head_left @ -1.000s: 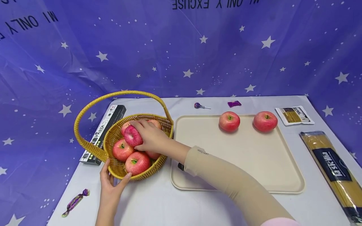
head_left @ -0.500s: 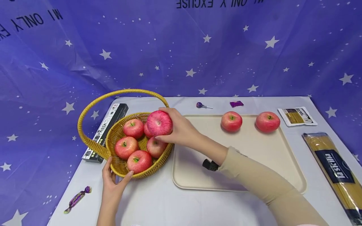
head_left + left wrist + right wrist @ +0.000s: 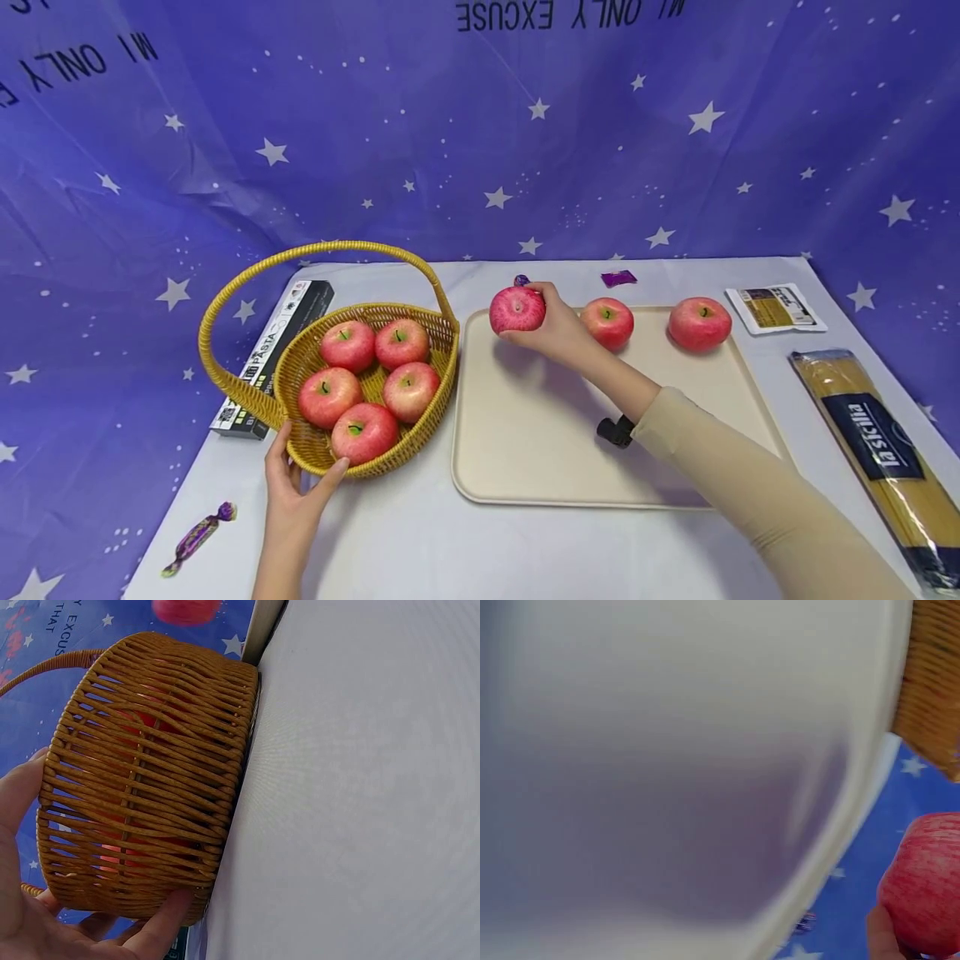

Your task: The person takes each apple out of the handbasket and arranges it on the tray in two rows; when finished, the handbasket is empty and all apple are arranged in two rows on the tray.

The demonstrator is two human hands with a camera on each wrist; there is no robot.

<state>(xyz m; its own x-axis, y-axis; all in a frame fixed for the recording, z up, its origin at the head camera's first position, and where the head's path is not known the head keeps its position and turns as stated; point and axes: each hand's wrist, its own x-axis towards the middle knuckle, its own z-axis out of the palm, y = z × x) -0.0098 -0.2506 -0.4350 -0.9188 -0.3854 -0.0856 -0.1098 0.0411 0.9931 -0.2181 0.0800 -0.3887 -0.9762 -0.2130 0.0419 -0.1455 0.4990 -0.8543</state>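
My right hand [image 3: 558,329] holds a red apple [image 3: 516,310] over the far left part of the beige tray [image 3: 540,450]. The right wrist view shows this apple [image 3: 926,885] at its right edge, with a fingertip against it. My left hand [image 3: 292,508] grips the near left side of the yellow wicker basket [image 3: 416,446], thumb at the rim. In the left wrist view, its fingers [image 3: 161,926] lie along the woven wall. Several apples [image 3: 363,433] sit in the basket, stems up. Two more apples, one left [image 3: 609,323] and one right [image 3: 699,324], rest at the tray's far edge.
A black pasta box [image 3: 311,304] lies behind the basket's left side. A twisted-wrap candy [image 3: 198,537] is at front left. Beyond the tray are a lollipop [image 3: 521,281], partly hidden, and a purple candy [image 3: 618,278]. A white packet [image 3: 776,307] and a spaghetti bag [image 3: 873,442] lie right.
My right hand has lifted an apple out of the basket and carried it right, over the tray. My left hand has stayed at the basket.
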